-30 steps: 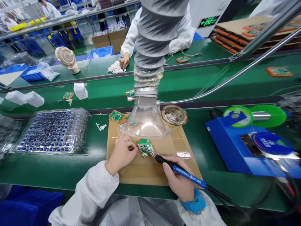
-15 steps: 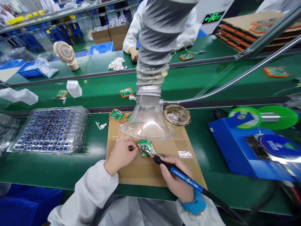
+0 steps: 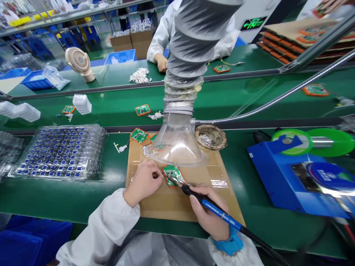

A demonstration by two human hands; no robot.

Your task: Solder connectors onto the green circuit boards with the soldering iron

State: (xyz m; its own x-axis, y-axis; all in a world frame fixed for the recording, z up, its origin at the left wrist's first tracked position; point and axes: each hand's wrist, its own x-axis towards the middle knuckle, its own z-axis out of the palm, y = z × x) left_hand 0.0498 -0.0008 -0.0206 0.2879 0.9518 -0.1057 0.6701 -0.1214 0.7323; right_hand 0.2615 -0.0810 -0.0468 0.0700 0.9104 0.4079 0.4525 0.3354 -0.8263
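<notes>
My right hand grips a blue and black soldering iron, its tip pointing left onto a green circuit board with an orange edge. The board lies on a sheet of brown cardboard. At the board's left edge my left hand is closed, thumb and fingers pinched together; whatever is between them is too small or hidden to make out. Just above the board hangs a clear fume hood on a grey hose. More boards lie behind, partly under the hood.
A round bowl with metal bits stands behind the cardboard. On the right is a blue solder-feeder stand with green reels; on the left, stacked clear trays. Boards and white foam blocks lie on the green belt. A co-worker's hand rests opposite.
My hands and the iron stay nearly in place. Boards and foam blocks on the belt have shifted left. A co-worker's hand with a board has appeared at the top right.
</notes>
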